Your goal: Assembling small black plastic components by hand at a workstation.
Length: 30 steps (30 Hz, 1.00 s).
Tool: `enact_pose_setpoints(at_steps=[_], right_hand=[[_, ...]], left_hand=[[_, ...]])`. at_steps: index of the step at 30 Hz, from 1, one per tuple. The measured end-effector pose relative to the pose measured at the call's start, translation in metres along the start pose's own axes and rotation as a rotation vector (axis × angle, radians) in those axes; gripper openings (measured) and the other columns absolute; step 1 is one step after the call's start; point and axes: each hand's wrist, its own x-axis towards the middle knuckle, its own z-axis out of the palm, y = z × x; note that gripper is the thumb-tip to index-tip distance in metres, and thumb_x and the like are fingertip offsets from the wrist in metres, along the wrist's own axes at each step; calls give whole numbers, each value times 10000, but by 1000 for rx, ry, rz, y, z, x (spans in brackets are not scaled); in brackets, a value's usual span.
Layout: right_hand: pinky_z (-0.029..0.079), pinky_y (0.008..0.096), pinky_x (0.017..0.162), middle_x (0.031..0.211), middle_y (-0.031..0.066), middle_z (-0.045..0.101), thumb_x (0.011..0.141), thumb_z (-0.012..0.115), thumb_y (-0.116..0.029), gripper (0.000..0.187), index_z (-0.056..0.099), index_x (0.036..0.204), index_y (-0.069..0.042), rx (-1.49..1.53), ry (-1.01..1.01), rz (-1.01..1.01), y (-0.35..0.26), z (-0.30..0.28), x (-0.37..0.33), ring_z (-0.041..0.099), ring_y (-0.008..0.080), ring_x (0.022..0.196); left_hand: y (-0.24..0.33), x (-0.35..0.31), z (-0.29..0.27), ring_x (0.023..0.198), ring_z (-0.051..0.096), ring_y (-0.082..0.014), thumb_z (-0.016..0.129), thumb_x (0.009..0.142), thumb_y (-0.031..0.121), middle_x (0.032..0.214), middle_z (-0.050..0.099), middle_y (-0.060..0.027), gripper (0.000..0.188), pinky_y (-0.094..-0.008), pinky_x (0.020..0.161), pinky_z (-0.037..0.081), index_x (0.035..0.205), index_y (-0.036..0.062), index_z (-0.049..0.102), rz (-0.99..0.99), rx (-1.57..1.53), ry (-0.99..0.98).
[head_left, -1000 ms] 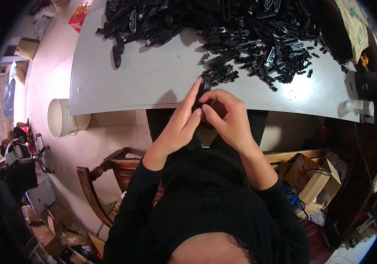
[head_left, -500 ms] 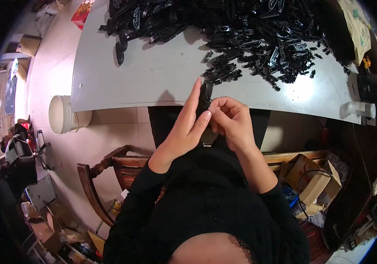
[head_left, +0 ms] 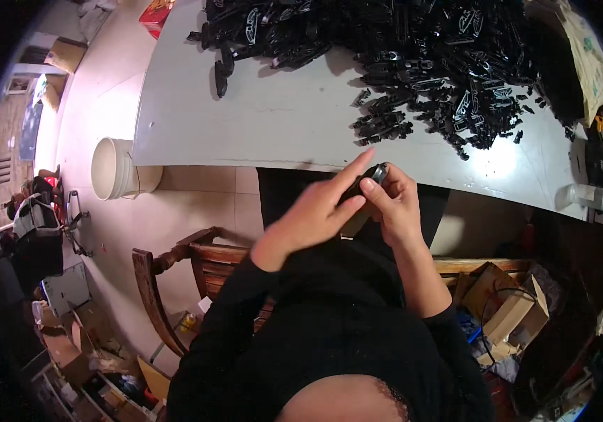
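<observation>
In front of the table's near edge, my right hand (head_left: 398,209) is closed on a small dark, glossy plastic piece (head_left: 380,173), its thumb pressed on the near side. My left hand (head_left: 319,212) lies close against the piece's left side, fingers stretched out and thumb apart; part of the piece is hidden behind it. Past the hands, a small cluster of black plastic parts (head_left: 382,128) lies on the grey table (head_left: 245,133). Beyond that spreads a large heap of similar black parts (head_left: 449,53).
A clear cylindrical container (head_left: 586,197) lies at the table's right corner. A cream bucket (head_left: 106,169) is by its left end. Around me are a wooden chair (head_left: 148,295), an open cardboard box (head_left: 519,313) at right and boxes (head_left: 76,337) at lower left.
The dark piece has tilted and moved right, from upright between both hands into my right hand's grip. My left hand has turned rightward. The whole view has shifted slightly.
</observation>
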Motion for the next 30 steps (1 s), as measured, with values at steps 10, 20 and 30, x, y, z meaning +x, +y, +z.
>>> enact_pose_setpoints(at_steps=[10, 20, 30], right_hand=[[245, 196, 326, 473, -43, 423, 782, 677, -160, 199, 531, 687, -64, 103, 210, -77, -12, -48, 9, 337, 42, 343], [419, 261, 608, 711, 9, 491, 750, 522, -41, 117, 495, 863, -29, -370, 40, -293, -8, -33, 43, 493, 132, 628], [446, 311, 567, 729, 107, 602, 769, 587, -45, 56, 567, 817, -25, -956, 244, -550, -3, -27, 52, 583, 250, 627]], left_hand=[[-108, 39, -167, 961, 506, -319, 607, 784, 222, 1021, 527, -141, 382, -379, 840, 406, 1121, 70, 509, 67, 1186, 1012], [-92, 12, -117, 707, 568, -140, 597, 812, 106, 835, 596, -57, 266, -242, 644, 447, 1057, 22, 538, -81, 320, 921], [-27, 13, -18, 530, 428, -62, 461, 911, 132, 787, 544, -59, 273, -181, 469, 351, 1147, 0, 430, -142, -483, 440]])
